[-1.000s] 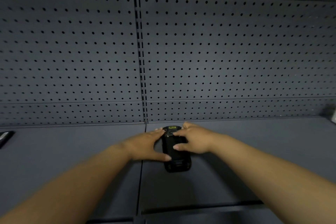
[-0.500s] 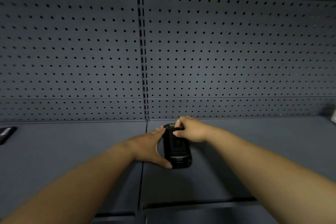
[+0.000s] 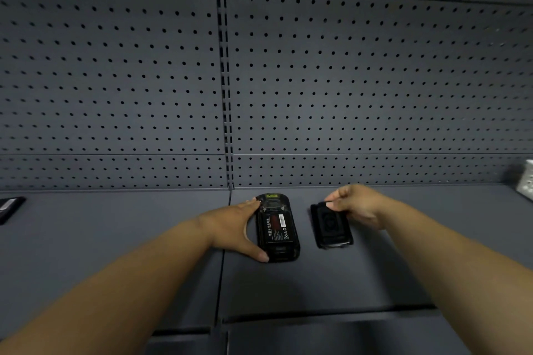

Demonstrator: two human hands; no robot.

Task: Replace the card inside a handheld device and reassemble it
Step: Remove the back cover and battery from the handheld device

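A black handheld device [image 3: 277,229] lies face down on the grey shelf [image 3: 144,239], its back open and a labelled battery showing. My left hand [image 3: 236,228] cups its left side, fingers at the top corner and thumb at the bottom edge. The black back cover [image 3: 331,226] lies just right of the device. My right hand [image 3: 354,206] pinches the cover's top edge. No card is visible.
A grey pegboard wall [image 3: 317,81] rises directly behind the shelf. A dark flat object [image 3: 10,207] lies at the far left edge. A white perforated item [image 3: 526,181] sits at the far right. The shelf's front lip [image 3: 317,317] runs below my forearms.
My right hand lifted the back cover off the device and carried it to the right, down onto the shelf. The battery is now exposed. My left hand stayed on the device.
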